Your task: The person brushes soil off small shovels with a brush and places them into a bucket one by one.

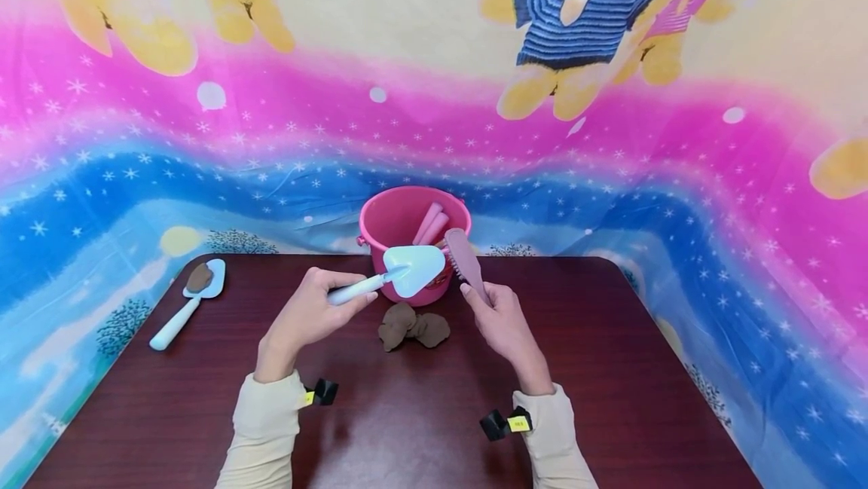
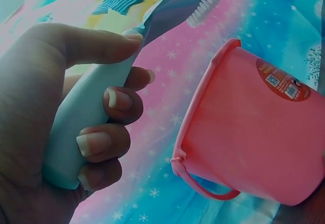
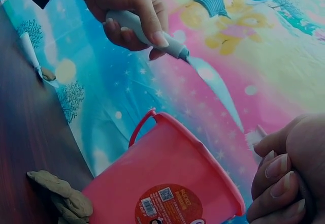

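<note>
My left hand (image 1: 313, 313) grips the pale handle of a small garden trowel (image 1: 415, 269), its light blue blade pointing right in front of the pink bucket (image 1: 376, 248). In my right hand (image 1: 500, 319) is a mauve brush (image 1: 465, 257), held by its handle with the white bristles facing the blade. The bristles (image 2: 209, 3) show close by the blade tip in the left wrist view. Fingers and thumb wrap the trowel handle (image 2: 84, 117). Two pink handles (image 1: 431, 224) stick up inside the bucket.
Brown clay-like lumps (image 1: 414, 325) lie on the dark table (image 1: 407, 429) before the bucket. A second small spade (image 1: 183, 316) with a brown lump on its blade rests at the table's left edge. A printed cloth (image 1: 325, 127) hangs behind.
</note>
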A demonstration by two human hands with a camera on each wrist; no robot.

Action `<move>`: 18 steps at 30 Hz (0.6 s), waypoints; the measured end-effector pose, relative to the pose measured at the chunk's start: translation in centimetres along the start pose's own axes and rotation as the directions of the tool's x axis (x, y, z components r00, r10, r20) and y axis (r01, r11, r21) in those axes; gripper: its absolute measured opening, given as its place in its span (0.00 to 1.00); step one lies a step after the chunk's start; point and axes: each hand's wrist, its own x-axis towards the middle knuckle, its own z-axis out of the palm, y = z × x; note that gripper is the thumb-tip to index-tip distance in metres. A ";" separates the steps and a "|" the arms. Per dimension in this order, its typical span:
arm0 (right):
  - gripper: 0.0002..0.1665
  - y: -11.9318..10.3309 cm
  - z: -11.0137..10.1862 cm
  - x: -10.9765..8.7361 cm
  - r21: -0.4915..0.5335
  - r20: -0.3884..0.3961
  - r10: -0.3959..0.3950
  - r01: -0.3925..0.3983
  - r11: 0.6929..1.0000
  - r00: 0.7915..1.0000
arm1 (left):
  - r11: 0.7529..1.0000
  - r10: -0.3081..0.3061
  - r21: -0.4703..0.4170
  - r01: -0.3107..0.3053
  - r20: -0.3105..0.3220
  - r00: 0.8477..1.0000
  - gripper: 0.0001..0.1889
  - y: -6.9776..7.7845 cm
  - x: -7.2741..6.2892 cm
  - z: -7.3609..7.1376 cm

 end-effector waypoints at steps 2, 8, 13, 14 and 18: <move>0.26 -0.2 0.2 -0.1 0.003 -0.009 -0.013 0.013 1.000 1.000 | 1.000 0.000 0.013 0.000 -0.001 1.000 0.11 -0.1 0.0 0.1; 0.24 -0.8 1.3 -0.5 0.007 0.025 -0.073 0.072 0.997 0.997 | 0.998 0.007 0.061 -0.008 0.007 1.000 0.09 -0.2 0.3 0.3; 0.23 -1.3 2.7 -0.8 -0.011 0.083 -0.139 0.140 0.990 0.987 | 0.997 -0.018 0.073 0.017 0.017 1.000 0.10 0.0 0.3 0.6; 0.22 -1.4 2.9 -0.9 -0.010 0.096 -0.144 0.146 0.989 0.985 | 0.997 -0.026 0.072 0.025 0.019 0.999 0.11 0.0 0.3 0.6; 0.20 -1.8 3.7 -1.2 -0.001 0.148 -0.155 0.157 0.988 0.977 | 0.997 -0.034 0.072 0.032 0.019 0.999 0.11 0.1 0.3 0.7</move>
